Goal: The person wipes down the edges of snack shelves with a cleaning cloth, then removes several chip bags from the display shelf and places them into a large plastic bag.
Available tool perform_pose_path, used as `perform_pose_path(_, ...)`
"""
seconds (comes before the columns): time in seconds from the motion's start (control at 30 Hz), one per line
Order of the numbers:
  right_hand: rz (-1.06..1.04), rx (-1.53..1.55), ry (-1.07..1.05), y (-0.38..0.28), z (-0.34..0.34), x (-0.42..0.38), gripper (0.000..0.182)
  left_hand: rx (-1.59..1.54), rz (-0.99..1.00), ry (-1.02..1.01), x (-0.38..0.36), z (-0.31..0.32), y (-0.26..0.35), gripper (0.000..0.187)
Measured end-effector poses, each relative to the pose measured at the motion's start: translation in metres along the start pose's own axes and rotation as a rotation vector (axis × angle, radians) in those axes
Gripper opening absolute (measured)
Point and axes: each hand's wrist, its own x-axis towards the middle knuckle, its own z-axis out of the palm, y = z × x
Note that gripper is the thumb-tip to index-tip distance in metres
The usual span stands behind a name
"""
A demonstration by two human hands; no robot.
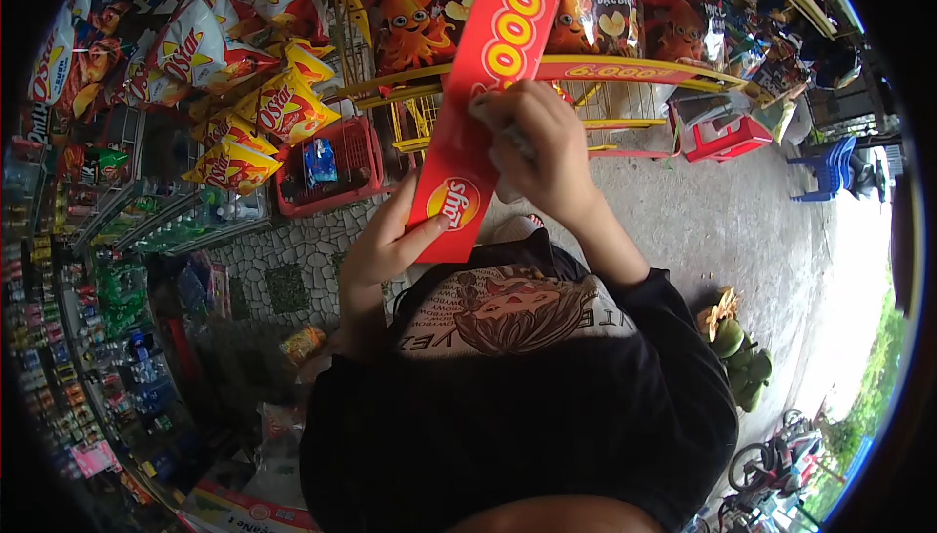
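Observation:
A long red price sign with yellow figures and a Lay's-style logo at its near end slants up in front of my body. My left hand grips its lower end, the thumb lying on the front near the logo. My right hand is closed around a crumpled whitish cloth or tissue, which is against the middle of the sign's face. Part of the cloth is hidden under the fingers.
Ahead, large squid-picture snack bags sit on a yellow wire rack with a red price strip. Chip bags hang at left above a red basket. Green coconuts, blue chairs and motorbikes stand at right.

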Motion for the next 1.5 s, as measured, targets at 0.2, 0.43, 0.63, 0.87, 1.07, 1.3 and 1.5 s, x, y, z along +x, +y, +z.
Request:
perform_pose_path(0.2, -0.25, -0.127, -0.201, -0.022, 0.023, -0.024, 0.025, 0.013, 0.123, 0.097, 0.004, -0.007, -0.005, 0.044)
perform_pose_path(0.43, -0.279, -0.361, -0.008, 0.036, 0.002, 0.023, 0.023, -0.161, 0.01, 0.086, 0.005, -0.006, -0.001, 0.044)
perform_pose_path(0.63, -0.345, -0.22, -0.182, -0.002, 0.031, -0.007, 0.017, -0.176, 0.063, 0.243, 0.024, -0.007, 0.004, 0.039)
perform_pose_path(0.87, -0.511, -0.297, -0.07, 0.007, 0.01, 0.003, 0.024, -0.011, 0.124, 0.195, 0.02, -0.004, 0.005, 0.035)
perform_pose_path(1.07, -0.274, -0.475, 0.381, 0.059, -0.037, 0.056, 0.013, 0.298, 0.125, 0.031, 0.001, 0.011, 0.019, 0.034)
perform_pose_path(1.3, -0.322, -0.324, 0.154, 0.04, -0.039, 0.02, 0.011, 0.145, 0.026, -0.03, 0.008, 0.028, 0.001, 0.029)
perform_pose_path(1.5, -0.511, -0.303, 0.134, 0.045, -0.073, -0.015, 0.018, 0.075, 0.081, -0.027, 0.023, 0.057, 0.004, 0.033)
